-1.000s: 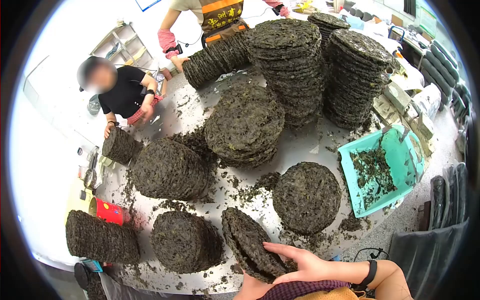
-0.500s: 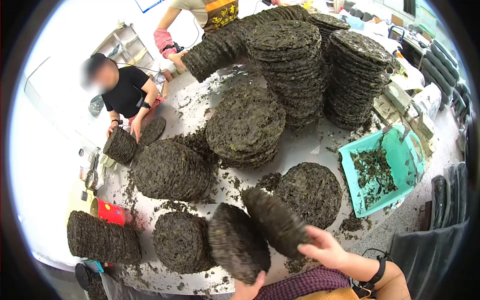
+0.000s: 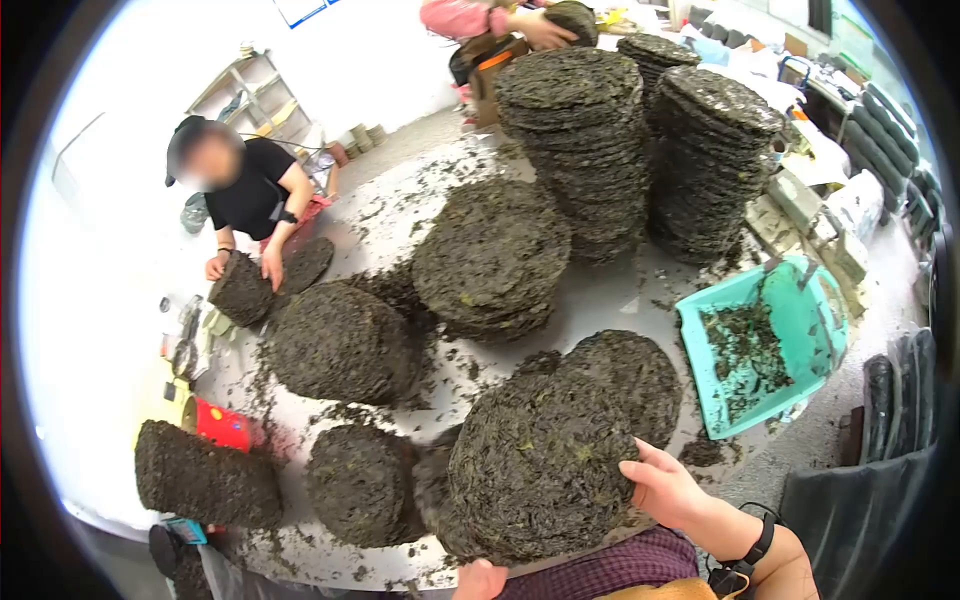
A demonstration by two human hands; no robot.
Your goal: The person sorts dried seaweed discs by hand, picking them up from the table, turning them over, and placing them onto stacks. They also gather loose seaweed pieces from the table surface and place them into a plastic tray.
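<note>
My right hand (image 3: 665, 487) grips the right edge of a round dried seaweed disc (image 3: 545, 465), thumb on its face. The disc is tilted with its broad face toward me, above the table's near edge. At its lower left edge is my left hand (image 3: 482, 580), thumb showing and other fingers hidden; it appears closed on seaweed disc. Partly covered behind the front disc is another dark disc (image 3: 437, 490). Just beyond, a flat round seaweed pile (image 3: 635, 385) lies on the table, and a seaweed stack on its side (image 3: 360, 485) sits to the left.
A teal bin (image 3: 707, 385) with seaweed scraps stands at right. Tall seaweed stacks (image 3: 575, 150) rise at the back. A red can (image 3: 220, 423) lies at left beside another stack (image 3: 205, 475). A co-worker (image 3: 245, 190) handles discs at far left; another person's hand (image 3: 545, 28) holds seaweed at the back.
The disc in my right hand has swung from edge-on to face-on and moved left, overlapping the other disc. My left hand has shifted slightly left and down. The far person's long seaweed roll has left the table.
</note>
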